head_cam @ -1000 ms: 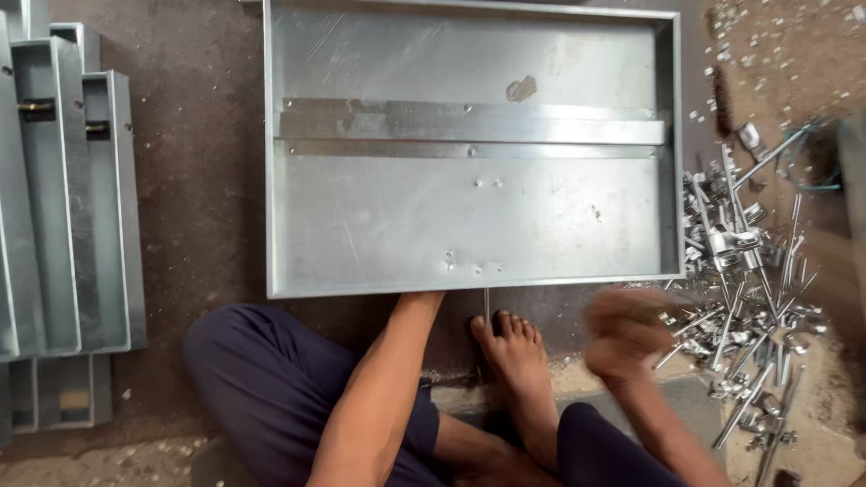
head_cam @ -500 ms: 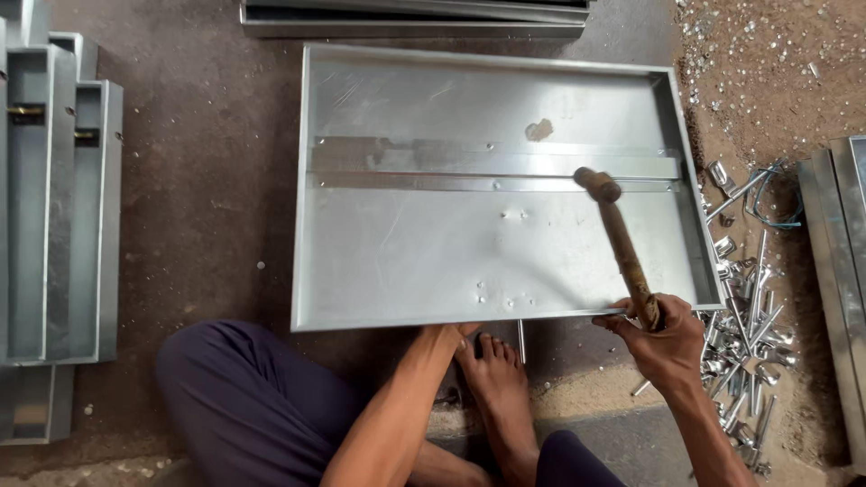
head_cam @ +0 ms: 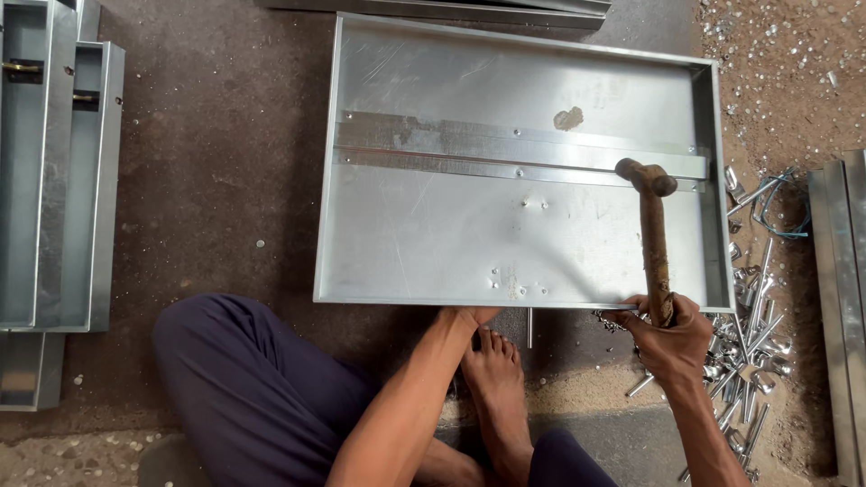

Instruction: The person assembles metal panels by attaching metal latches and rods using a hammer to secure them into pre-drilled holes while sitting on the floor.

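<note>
I see my right hand [head_cam: 669, 335] at the lower right of the frame, fingers wrapped tight around the wooden handle of a rusty hammer [head_cam: 653, 243]. The hammer points up the frame, and its head sits over the right end of the flat metal strip [head_cam: 505, 149] that runs across the middle of the sheet-metal tray [head_cam: 433, 234]. The tray fills the centre and upper part of the frame, lying open side up on the dark floor [head_cam: 216, 180]. My left hand [head_cam: 469, 315] is at the tray's lower edge, mostly tucked under the rim, so I cannot tell whether its fingers are spread or curled. My bare foot [head_cam: 494, 379] rests just below it. A heap of bolts [head_cam: 753, 334] lies at the right, beside the tray. Stacked metal channels [head_cam: 54, 180] stand at the far left.
</note>
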